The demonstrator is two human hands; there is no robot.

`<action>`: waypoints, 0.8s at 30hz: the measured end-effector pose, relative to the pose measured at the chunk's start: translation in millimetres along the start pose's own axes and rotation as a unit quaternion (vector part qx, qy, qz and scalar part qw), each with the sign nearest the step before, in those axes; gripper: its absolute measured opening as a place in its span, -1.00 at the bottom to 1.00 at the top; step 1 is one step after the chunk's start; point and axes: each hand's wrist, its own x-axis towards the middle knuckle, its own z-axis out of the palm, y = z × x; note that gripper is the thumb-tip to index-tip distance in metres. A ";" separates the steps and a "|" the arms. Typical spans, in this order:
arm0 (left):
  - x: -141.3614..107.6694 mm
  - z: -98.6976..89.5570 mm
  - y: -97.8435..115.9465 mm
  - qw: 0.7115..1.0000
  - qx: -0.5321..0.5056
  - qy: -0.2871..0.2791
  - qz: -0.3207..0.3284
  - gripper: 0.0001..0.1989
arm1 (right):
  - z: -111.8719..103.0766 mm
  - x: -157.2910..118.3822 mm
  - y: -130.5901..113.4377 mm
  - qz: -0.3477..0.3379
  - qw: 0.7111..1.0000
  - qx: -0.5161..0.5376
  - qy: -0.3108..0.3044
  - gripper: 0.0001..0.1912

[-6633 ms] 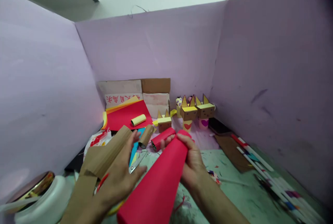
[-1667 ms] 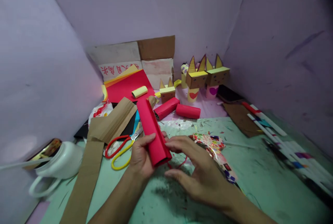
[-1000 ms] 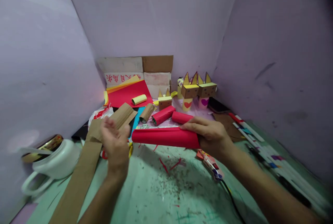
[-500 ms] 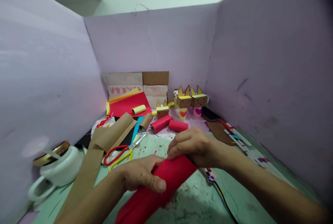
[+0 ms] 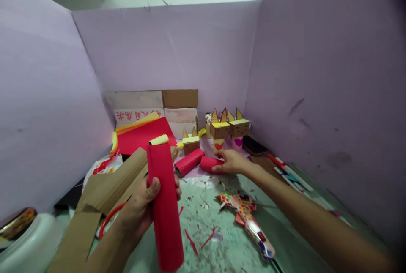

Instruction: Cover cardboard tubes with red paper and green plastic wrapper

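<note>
A long red paper tube (image 5: 166, 211) stands nearly upright in my left hand (image 5: 142, 205), the thumb on its front and fingertips showing at its right side. Farther off, my right hand (image 5: 233, 162) has its thumb and fingers around the right end of a short red roll (image 5: 207, 164) on the table. Just left of that roll lies another red roll (image 5: 189, 162) with a dark open end. Behind my right hand are two box-headed cardboard figures with pointed ears, one with a red heart (image 5: 220, 130), one with a purple heart (image 5: 239, 127).
A patterned glue gun (image 5: 245, 218) with a cord lies right of centre. Cardboard strips (image 5: 111, 188), red paper (image 5: 142, 135) and a white pot (image 5: 34, 237) are at the left. Markers (image 5: 293, 171) line the right. Purple panels (image 5: 171, 49) enclose the table.
My right hand has left the long red tube and moved forward to the short red roll. My left hand has turned the tube more upright and moved left. The whole glue gun now shows.
</note>
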 end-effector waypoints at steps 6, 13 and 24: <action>-0.3 -4.2 -15.0 0.999 -0.025 0.020 -0.034 -0.58 | 8.9 -2.0 -16.5 0.012 0.999 0.040 0.023 -0.72; 6.3 -1.0 -29.1 0.999 0.022 0.031 -0.014 -0.49 | -2.7 -59.3 -75.6 -0.050 0.910 0.406 0.071 -0.53; -1.5 20.2 -33.7 0.981 0.175 0.032 0.081 -0.42 | 44.1 -86.9 -113.2 -0.098 0.663 0.742 -0.013 -0.55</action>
